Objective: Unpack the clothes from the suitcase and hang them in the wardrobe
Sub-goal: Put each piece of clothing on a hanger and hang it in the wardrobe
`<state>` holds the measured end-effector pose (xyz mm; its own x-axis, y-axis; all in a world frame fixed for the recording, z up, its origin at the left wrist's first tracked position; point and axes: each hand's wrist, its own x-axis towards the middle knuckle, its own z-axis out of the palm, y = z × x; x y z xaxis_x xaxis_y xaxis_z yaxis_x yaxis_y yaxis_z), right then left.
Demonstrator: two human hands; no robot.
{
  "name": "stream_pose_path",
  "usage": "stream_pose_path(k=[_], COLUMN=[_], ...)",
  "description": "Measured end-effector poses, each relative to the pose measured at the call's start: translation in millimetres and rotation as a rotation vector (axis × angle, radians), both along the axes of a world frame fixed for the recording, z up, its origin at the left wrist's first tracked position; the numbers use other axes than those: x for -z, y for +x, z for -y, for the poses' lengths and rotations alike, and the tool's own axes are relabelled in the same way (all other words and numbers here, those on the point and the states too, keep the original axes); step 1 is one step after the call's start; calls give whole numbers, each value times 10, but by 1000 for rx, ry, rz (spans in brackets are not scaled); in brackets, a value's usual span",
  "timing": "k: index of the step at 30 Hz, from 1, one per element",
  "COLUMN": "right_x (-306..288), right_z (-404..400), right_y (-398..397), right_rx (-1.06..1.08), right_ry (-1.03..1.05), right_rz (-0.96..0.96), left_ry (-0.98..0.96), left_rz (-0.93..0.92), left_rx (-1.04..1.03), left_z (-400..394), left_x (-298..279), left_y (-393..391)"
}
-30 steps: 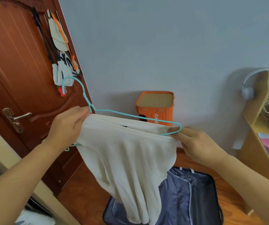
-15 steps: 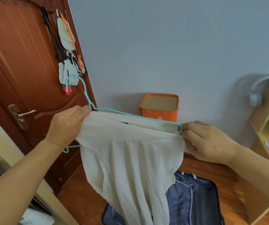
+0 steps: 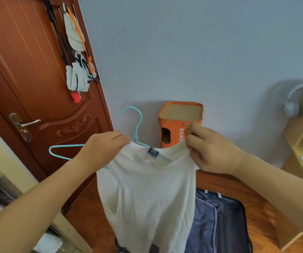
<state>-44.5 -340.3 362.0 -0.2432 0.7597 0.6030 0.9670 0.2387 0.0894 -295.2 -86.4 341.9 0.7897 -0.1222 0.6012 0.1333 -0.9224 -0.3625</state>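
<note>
The left hand [image 3: 104, 148] grips the white shirt [image 3: 147, 194] at its collar together with the teal hanger [image 3: 137, 133] just under the hook, steadying both. The right hand [image 3: 208, 149] pinches the shirt's other shoulder and lifts it, likely to stretch the neck opening over the hanger's arm. The hanger's left end pokes out uncovered. Below, the open suitcase [image 3: 225, 221] lies on the wooden floor [image 3: 267, 218], beside a brown door [image 3: 28, 73].

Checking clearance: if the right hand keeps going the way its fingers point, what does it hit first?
Likely the orange box: the right hand, pinching the white shirt collar, points up-left toward it. Depth between them is unclear.
</note>
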Motion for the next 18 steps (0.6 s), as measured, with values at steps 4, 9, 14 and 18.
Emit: stream_pose_path(k=[4, 9, 14, 18], right_x=[-55, 11, 155, 78], right_z=[-161, -40, -110, -9], right_y=[-3, 214, 108, 287], right_rx=[68, 381, 288, 352], right_ry=[-141, -611, -274, -24], right_rz=[-139, -247, -351, -432], left_ry=[-319, -489, -535, -469], left_rz=[127, 186, 201, 106], left_rx=[12, 34, 45, -152], left_z=[210, 292, 426, 321], left_x=[-142, -318, -436, -450], left_y=[138, 148, 301, 112])
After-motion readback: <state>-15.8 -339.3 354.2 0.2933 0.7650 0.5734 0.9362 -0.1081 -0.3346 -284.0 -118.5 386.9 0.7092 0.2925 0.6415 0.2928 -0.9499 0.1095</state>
